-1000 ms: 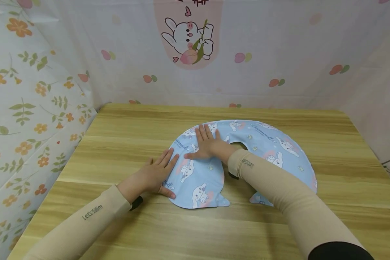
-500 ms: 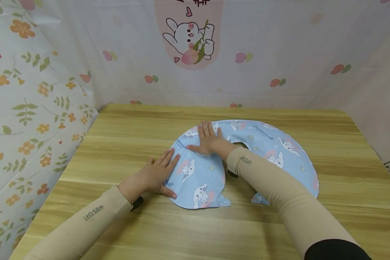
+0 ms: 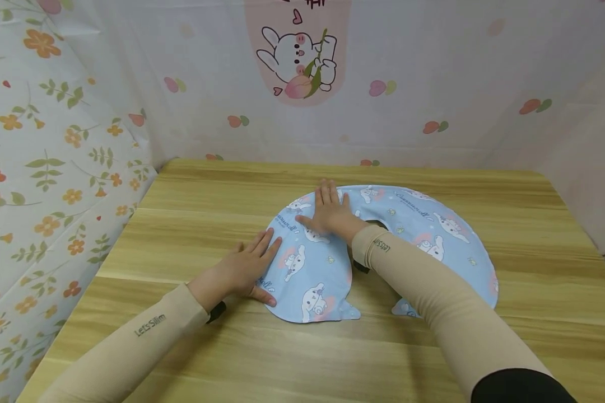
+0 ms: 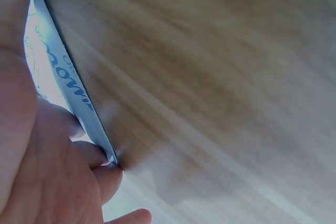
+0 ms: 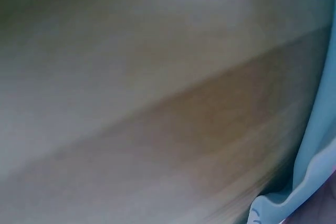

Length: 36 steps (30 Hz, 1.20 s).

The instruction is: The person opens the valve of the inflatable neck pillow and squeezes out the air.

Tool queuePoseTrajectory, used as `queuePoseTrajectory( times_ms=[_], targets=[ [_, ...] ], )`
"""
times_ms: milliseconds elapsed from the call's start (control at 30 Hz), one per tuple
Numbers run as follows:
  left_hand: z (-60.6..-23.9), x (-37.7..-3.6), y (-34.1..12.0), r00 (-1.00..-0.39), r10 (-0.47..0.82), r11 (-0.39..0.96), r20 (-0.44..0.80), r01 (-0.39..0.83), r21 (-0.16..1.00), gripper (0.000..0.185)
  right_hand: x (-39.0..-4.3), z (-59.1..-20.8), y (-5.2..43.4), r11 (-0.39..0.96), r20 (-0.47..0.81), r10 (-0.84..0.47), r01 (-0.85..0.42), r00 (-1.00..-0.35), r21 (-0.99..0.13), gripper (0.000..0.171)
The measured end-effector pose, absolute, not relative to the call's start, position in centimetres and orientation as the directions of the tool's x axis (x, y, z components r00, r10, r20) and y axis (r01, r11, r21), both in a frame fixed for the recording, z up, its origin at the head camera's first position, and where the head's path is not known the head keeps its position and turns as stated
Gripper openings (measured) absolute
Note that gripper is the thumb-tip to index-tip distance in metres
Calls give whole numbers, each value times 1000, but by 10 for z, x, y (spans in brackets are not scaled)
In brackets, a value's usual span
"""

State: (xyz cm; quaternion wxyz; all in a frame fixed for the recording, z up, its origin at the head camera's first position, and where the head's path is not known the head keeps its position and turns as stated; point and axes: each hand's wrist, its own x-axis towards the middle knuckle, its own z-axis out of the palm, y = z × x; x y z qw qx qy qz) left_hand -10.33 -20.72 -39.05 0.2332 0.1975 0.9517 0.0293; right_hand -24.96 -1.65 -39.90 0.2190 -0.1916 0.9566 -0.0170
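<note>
A flat, deflated U-shaped neck pillow [image 3: 423,224], light blue with white cartoon dogs, lies on the wooden table [image 3: 222,190]. My right hand [image 3: 329,211] presses flat with straight fingers on the pillow's upper left curve. My left hand [image 3: 242,268] rests flat at the pillow's left edge, fingers straight, thumb on the blue cover. In the left wrist view the fingers [image 4: 100,156] touch the pillow's thin edge [image 4: 58,72] against the wood. The right wrist view shows blurred wood and a strip of the pillow [image 5: 315,171].
Patterned plastic sheeting forms walls at the left [image 3: 55,157] and back [image 3: 383,84] of the table, with a cartoon rabbit print [image 3: 299,61] on the back sheet. Bare wood lies left of the pillow and along the front edge.
My right hand has slid away from me along the pillow's left arm toward its top curve. My left hand has stayed at the left edge.
</note>
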Motion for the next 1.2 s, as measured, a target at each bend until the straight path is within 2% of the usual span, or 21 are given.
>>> queuePoseTrajectory(
  times_ms=[400,667,900,1033,1200],
  targets=[
    [-390,-106,-204,-812,386,921,-438,369,126,130,-257,-400,-7,904,-383,-424,-411,-820,-121,89],
    [-392,-128,-205,-810,397,913,-432,396,96,114,-257,-398,0,783,-301,-623,-576,-722,-235,74],
    [-389,-159,-195,-815,420,907,-400,392,154,108,-256,-397,7,705,-286,-708,-619,-646,-346,70],
    [-390,-170,-190,-803,406,913,-437,374,161,108,-255,-396,10,696,-335,-718,-626,-610,-353,74],
    [-393,-175,-188,-791,392,917,-469,375,133,113,-254,-396,11,704,-379,-707,-645,-597,-297,81]
  ],
)
